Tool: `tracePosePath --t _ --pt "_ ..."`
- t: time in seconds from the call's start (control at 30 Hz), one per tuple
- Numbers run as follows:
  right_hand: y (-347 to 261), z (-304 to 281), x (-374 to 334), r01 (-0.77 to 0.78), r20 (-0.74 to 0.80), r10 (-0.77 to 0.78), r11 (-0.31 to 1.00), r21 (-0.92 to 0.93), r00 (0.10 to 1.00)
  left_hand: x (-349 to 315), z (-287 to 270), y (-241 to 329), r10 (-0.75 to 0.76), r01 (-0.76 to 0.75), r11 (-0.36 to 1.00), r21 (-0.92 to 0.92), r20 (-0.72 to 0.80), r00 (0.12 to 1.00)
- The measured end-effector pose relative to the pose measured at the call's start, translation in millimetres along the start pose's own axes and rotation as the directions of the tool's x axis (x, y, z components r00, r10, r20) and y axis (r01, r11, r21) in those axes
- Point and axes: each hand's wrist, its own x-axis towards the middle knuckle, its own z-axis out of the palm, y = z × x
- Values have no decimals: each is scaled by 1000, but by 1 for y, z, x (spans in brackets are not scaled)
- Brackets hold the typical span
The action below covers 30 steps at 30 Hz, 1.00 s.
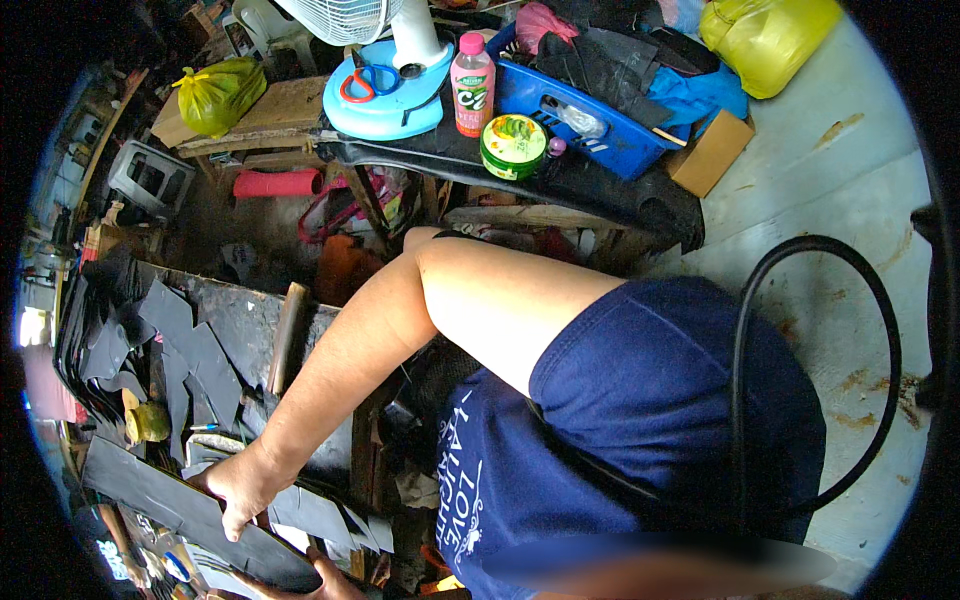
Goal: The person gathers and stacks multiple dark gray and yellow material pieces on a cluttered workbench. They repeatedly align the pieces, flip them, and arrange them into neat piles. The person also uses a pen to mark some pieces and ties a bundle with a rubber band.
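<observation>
right hand (240, 490) lies flat, fingers together, pressing a dark strip (170, 505) at the table's (240, 315) near edge, while left hand (325, 580), mostly hidden, touches the strip's underside, its grip unclear.

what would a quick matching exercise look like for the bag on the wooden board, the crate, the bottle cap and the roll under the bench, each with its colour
Things:
1. bag on the wooden board
2. crate
3. bottle cap
4. roll under the bench

Colours:
A. pink
B. red
C. yellow-green
D. blue

Pairs: 1-C, 2-D, 3-A, 4-B
</observation>
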Motion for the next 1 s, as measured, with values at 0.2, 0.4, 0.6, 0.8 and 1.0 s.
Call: tracePosePath --t 0.2,0.4,0.6,0.8,1.0 --pt "9 0 4 7 71 -13 996 93 997 -1 -3 -6 5 -5 991 -134 6 1000" --pt "17 2 4 30 73 -34 998 56 997 -13 0 -7 -93 92 964 -250 7 996" --pt "6 1 3 -91 169 66 986 140 983 -11 -8 2 -72 70 986 -149 -6 997" --pt "8 -13 13 -287 153 277 957 49 949 -2 -16 10 -192 201 961 -187 65 979" --pt "11 -41 33 -350 167 353 935 -49 920 15 4 -13 -284 336 844 -418 183 941"
